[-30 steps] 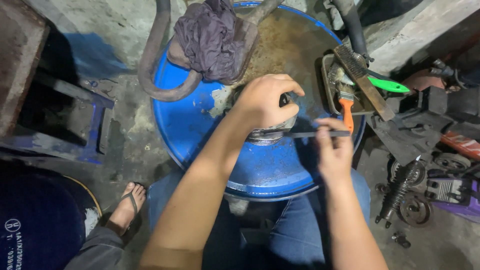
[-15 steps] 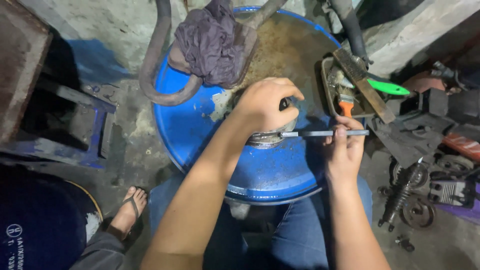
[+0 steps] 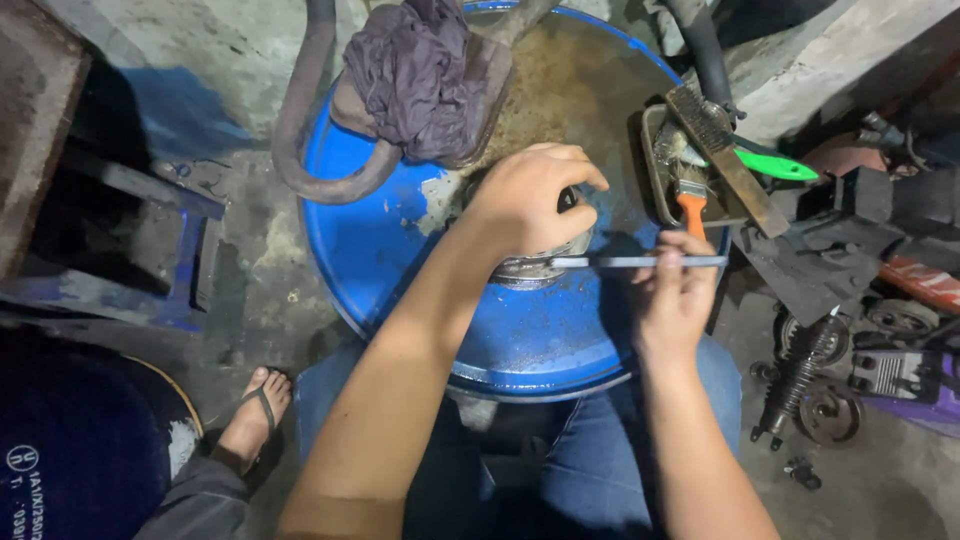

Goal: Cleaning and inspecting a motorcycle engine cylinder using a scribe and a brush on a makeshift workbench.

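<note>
Both your hands work at the blue drum.
Your left hand clamps down on the round metal part (mostly hidden); your right hand pinches the thin metal rod.

Left hand presses round metal part (on blue drum); right hand grips thin rod.
</note>
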